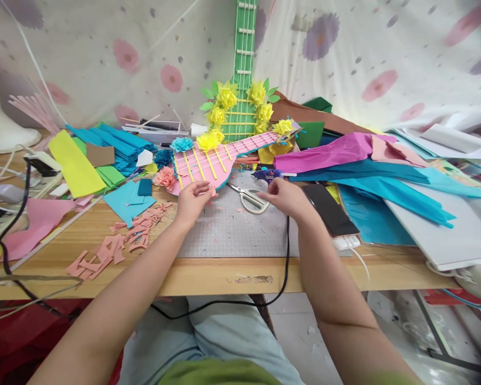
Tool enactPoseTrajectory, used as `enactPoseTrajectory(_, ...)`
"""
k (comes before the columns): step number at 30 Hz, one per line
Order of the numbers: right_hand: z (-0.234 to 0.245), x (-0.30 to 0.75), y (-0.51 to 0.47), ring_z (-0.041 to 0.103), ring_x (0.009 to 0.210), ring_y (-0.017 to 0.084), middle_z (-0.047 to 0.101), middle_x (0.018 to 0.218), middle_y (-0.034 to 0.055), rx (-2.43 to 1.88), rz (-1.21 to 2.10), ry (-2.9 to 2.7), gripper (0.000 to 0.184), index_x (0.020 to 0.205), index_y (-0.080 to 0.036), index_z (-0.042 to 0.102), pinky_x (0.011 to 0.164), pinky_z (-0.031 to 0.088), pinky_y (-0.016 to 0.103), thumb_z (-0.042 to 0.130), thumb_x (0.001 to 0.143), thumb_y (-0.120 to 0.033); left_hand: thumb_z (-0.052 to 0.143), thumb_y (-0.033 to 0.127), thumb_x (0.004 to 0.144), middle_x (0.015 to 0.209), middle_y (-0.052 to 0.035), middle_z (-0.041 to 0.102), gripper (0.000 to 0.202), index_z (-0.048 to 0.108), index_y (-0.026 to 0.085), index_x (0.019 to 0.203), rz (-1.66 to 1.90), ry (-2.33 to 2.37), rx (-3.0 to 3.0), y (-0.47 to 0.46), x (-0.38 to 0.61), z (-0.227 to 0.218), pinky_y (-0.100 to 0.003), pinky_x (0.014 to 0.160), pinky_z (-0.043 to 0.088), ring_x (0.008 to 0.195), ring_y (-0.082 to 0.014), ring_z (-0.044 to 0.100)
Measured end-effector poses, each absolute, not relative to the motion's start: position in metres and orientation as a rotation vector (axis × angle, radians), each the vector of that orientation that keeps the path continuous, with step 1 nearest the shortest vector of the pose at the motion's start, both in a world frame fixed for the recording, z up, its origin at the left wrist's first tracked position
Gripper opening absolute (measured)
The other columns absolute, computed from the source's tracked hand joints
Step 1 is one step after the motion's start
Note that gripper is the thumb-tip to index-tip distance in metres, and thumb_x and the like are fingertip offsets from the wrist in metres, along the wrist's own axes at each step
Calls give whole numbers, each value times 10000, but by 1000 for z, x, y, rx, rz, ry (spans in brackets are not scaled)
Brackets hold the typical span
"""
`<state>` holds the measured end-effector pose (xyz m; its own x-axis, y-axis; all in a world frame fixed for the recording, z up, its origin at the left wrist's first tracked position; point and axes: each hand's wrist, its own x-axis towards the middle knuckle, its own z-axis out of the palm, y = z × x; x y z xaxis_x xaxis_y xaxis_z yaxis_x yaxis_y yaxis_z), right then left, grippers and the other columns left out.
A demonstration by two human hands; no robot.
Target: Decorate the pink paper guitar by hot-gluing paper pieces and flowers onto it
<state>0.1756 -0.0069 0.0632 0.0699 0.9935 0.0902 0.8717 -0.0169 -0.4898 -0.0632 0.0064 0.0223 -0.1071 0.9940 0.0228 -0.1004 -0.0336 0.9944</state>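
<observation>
My left hand (194, 202) pinches a small pink paper piece (212, 191) at the lower edge of a pink paper guitar (208, 167). Yellow strips and pale strings cross the guitar; yellow, blue and pink paper flowers decorate it. My right hand (285, 197) is closed around the handle of a purple-blue hot glue gun (266, 174); the handle itself is hidden behind my fingers. The gun's nozzle points left and its black cord runs down below my hand. White-handled scissors (253, 202) lie on the grey cutting mat (228, 235), close to my right fingertips.
A green paper guitar (243, 75) stands at the back. Pink scraps (140, 230) and blue paper (130, 202) lie left; a phone (331, 209) and crepe paper (332, 152) lie right. The black cord (287, 251) hangs over the table's front edge.
</observation>
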Motion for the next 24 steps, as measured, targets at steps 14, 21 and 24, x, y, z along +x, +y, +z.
enactPoseTrajectory(14, 45, 45, 40, 588, 715, 103, 592, 754, -32, -1093, 1395, -1466, 243, 859, -202, 473, 675, 499, 263, 643, 687, -180, 662, 243, 660, 833, -45, 702, 304, 658, 161, 952, 1493, 1370, 951, 2, -79, 18, -173, 428, 455, 568, -107, 621)
enactPoseTrajectory(21, 35, 43, 39, 596, 677, 106, 594, 695, -46, -1063, 1426, -1414, 295, 835, -208, 455, 634, 506, 257, 695, 663, -204, 661, 182, 651, 777, -38, 687, 234, 647, 129, 879, 1534, 1315, 803, 9, -82, 19, -235, 583, 535, 635, -118, 640)
enactPoseTrajectory(24, 31, 41, 40, 599, 669, 111, 606, 694, -44, -1104, 1364, -1461, 315, 837, -210, 442, 636, 497, 262, 697, 653, -214, 668, 196, 650, 828, -60, 692, 263, 651, 125, 903, 1477, 1307, 859, 11, -84, 19, -258, 578, 536, 668, -141, 650)
